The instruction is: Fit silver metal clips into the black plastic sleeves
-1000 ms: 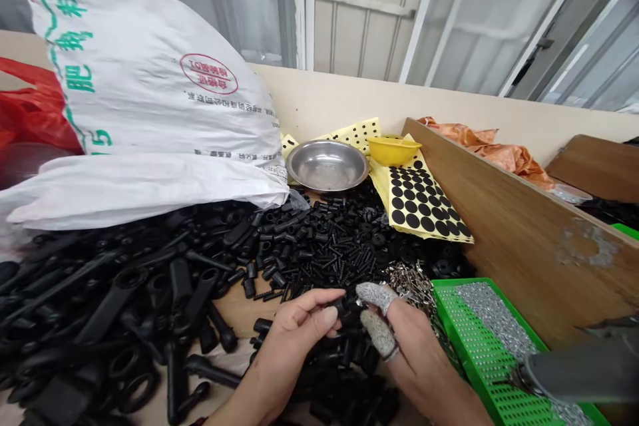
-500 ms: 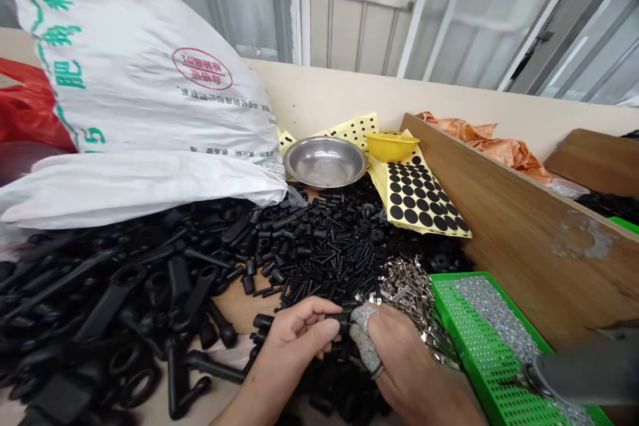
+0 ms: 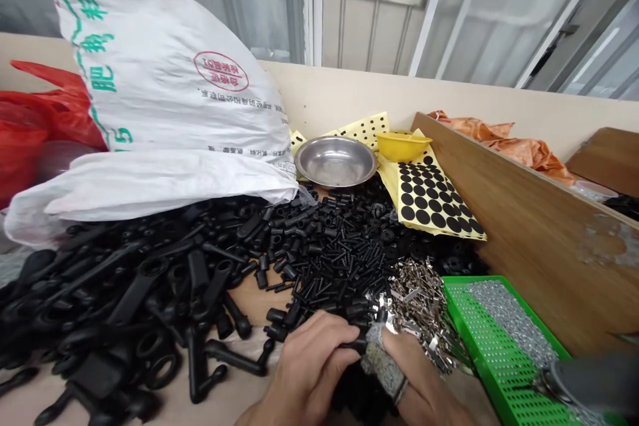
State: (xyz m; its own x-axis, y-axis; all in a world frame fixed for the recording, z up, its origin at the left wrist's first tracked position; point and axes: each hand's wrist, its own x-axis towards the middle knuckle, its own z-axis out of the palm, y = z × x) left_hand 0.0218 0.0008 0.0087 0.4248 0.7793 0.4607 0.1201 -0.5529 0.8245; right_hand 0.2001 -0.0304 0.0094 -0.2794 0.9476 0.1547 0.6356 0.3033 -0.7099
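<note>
My left hand (image 3: 317, 359) is closed around a short black cylindrical part (image 3: 356, 345), with thumb and fingers pinching it. Against the other end of that part, my right hand (image 3: 417, 373) is closed too, and its fingers wear a grey fabric wrap (image 3: 382, 363). The fingertips of the right hand are mostly hidden behind the wrap. Beyond the hands lies a heap of small black ribbed pieces (image 3: 344, 253). Right of it, just past my right hand, is a pile of shiny metal clips (image 3: 419, 296).
Black plastic handles (image 3: 134, 293) cover the left side, below a white woven sack (image 3: 174, 106). At the back stand a metal bowl (image 3: 337, 161), a yellow bowl (image 3: 403, 146) and a dotted sticker sheet (image 3: 434, 196). A green tray (image 3: 479, 339) and wooden board (image 3: 519, 233) border the right.
The whole view has shifted slightly, with things appearing further right. Both hands sit a little lower and to the right, and the left fingers now curl over the black part.
</note>
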